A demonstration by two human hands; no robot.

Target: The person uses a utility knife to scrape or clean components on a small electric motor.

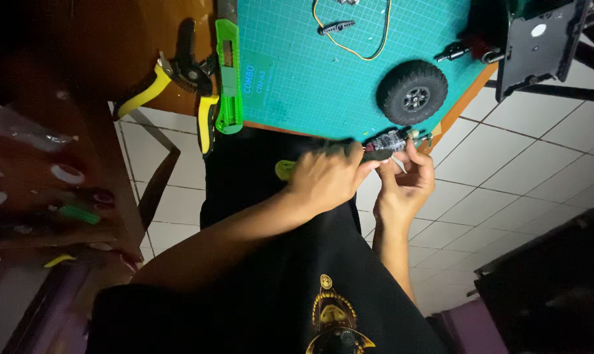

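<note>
Mid-frame, at cutting mat (310,78) edge: left hand (326,180) gripping yellow-handled screwdriver (285,170), right hand (405,187) pinching small motor assembly (392,139). Fastening step apparently underway; steady alignment needed. Tyre (412,92) above.

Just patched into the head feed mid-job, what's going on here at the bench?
A person works at the near edge of a green cutting mat. The left hand grips a yellow-handled screwdriver, its tip at a small motor part that the right hand steadies. A black rubber wheel, yellow-handled pliers and a green utility knife lie nearby.
</note>
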